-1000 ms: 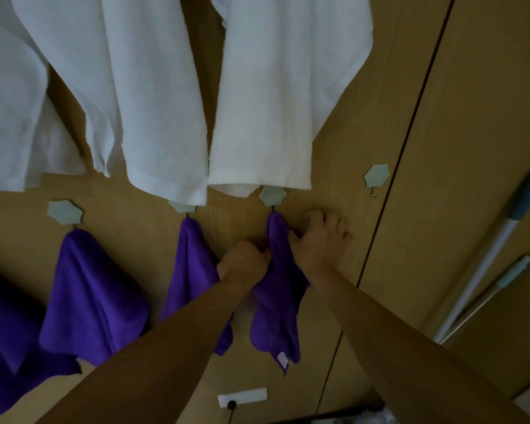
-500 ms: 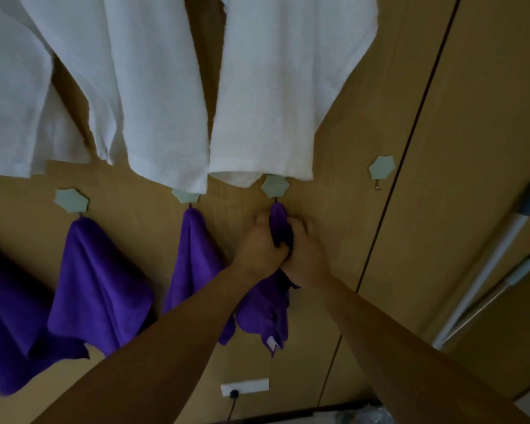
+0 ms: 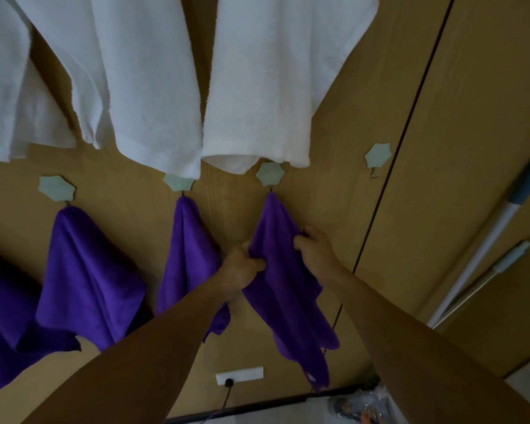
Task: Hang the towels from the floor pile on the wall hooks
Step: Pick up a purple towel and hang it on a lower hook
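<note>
A purple towel (image 3: 283, 289) hangs from a pale green wall hook (image 3: 270, 173) on the wooden wall. My left hand (image 3: 242, 266) grips its left edge and my right hand (image 3: 314, 250) grips its right edge, so the cloth is spread between them. Two more purple towels (image 3: 190, 255) (image 3: 86, 276) hang from hooks (image 3: 178, 182) (image 3: 56, 188) to the left, and another purple towel (image 3: 0, 325) shows at the left border. One hook (image 3: 378, 154) to the right is bare. The floor pile is out of sight.
Three white towels (image 3: 276, 81) (image 3: 141, 87) (image 3: 3, 87) hang in a row above the purple ones. Two mop or broom handles (image 3: 484, 243) lean on the wall at the right. A white wall socket (image 3: 239, 375) with a plugged cable sits low down.
Both hands were bunched together on the towel just under the hook. They have slid down and apart, spreading the towel wider.
</note>
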### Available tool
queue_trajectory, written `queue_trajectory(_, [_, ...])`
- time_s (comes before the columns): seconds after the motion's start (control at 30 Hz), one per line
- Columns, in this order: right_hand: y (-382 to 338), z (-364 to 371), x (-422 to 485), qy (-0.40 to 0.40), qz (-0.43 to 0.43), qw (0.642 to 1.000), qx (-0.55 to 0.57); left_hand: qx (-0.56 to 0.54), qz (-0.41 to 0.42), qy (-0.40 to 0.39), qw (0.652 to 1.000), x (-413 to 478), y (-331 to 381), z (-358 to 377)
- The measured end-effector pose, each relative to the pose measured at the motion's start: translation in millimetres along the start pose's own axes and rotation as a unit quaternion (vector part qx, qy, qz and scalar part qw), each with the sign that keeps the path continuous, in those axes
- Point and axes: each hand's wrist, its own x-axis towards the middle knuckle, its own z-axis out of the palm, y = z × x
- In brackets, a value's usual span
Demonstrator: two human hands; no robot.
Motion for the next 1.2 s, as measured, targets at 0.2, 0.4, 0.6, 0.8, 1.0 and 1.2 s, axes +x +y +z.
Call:
queue_trajectory(0.2, [37, -3, -3, -0.068, -0.031, 0.951, -0.299, 0.272, 0.013, 0.108, 0.956, 2, -15, 12])
queue_trajectory(0.4, [31, -9, 5, 0.005, -0.047, 0.939, -0.341, 0.271, 0.041, 0.236, 0.932, -5, 7, 20])
queue_trajectory(0.6, [2, 15, -2, -0.031, -0.146, 0.979, -0.138, 0.167, 0.165, 0.203, 0.951, -8, 32, 23])
queue_trajectory(0.8, [-5, 15, -10, -0.083, -0.086, 0.988, -0.099, 0.236, 0.102, 0.104, 0.961, -13, 23, 15])
queue_trajectory(1.0, [4, -4, -44, 0.013, -0.035, 0.984, -0.173, 0.328, 0.0, 0.099, 0.939, -42, 8, 12])
queue_trajectory(1.2, [15, -25, -97, 0.048, 0.071, 0.949, -0.304, 0.465, 0.194, 0.125, 0.855, -51, 17, 6])
